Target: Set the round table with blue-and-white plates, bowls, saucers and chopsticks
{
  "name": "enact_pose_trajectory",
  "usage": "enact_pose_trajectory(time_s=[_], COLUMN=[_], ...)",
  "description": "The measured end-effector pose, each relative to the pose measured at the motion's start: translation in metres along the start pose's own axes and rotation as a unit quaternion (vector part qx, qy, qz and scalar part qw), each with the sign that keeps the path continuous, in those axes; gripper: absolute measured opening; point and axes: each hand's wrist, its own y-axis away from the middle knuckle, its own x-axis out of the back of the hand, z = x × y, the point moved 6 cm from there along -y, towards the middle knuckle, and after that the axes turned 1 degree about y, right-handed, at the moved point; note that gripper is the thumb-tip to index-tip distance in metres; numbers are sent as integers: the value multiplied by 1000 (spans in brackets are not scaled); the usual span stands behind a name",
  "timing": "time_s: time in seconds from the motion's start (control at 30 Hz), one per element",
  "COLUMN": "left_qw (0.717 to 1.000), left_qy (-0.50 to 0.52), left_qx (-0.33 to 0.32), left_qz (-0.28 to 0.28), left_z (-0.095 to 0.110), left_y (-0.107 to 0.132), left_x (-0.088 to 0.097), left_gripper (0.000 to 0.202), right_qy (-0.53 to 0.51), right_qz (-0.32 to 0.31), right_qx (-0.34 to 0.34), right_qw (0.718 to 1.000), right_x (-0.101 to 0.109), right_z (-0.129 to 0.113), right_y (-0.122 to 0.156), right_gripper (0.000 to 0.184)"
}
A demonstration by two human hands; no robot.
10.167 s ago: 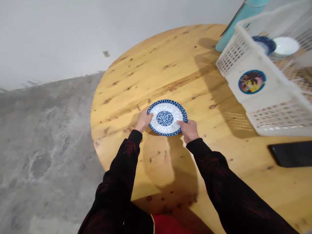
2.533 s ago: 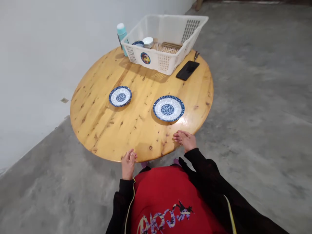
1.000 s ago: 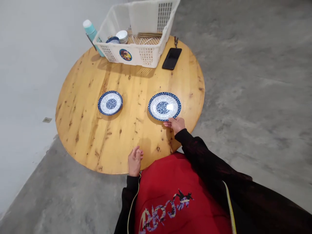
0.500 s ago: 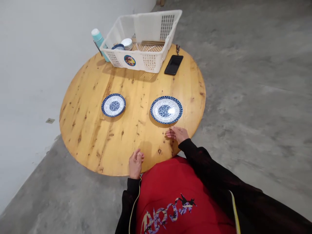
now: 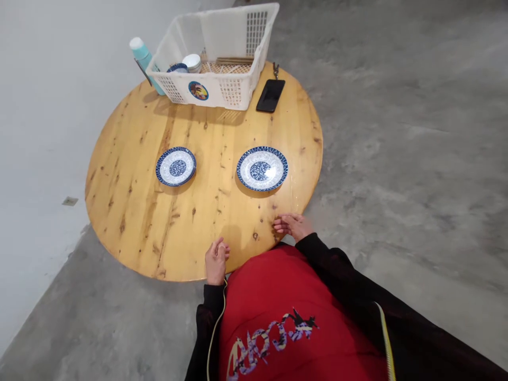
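Two blue-and-white patterned plates lie on the round wooden table. The larger oval plate is on the right; the smaller round plate on the left appears to be stacked on another. Below the oval plate, my right hand hovers by the table's near edge with fingers stretched out, holding nothing and apart from the plate. My left hand is over the near edge, fingers loosely bent and apart, also holding nothing.
At the table's far side stands a white plastic basket holding bowls and chopsticks. A light-blue bottle is to its left. On its right lie a black phone and keys.
My right hand has drawn back from the oval plate toward the table's near edge. The camera view has shifted slightly, while the plates stay in place on the table.
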Motion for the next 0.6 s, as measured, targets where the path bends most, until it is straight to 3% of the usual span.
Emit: enact_pose_trajectory(time_s=[0.4,0.5,0.6], left_qw=[1000,1000,1000], left_qy=[4,8,7], left_qx=[0,0,-6], left_qz=[-4,-2,-22], left_z=[-12,-16,-11], left_y=[14,20,17], left_x=[11,17,10], left_gripper=[62,57,50], right_qy=[26,19,15], right_qz=[-10,20,49], right_qx=[0,25,57], right_qw=[1000,999,997], right_x=[-13,-8,-2], right_z=[17,4,-21], right_y=[18,5,-17], right_gripper=[13,18,21])
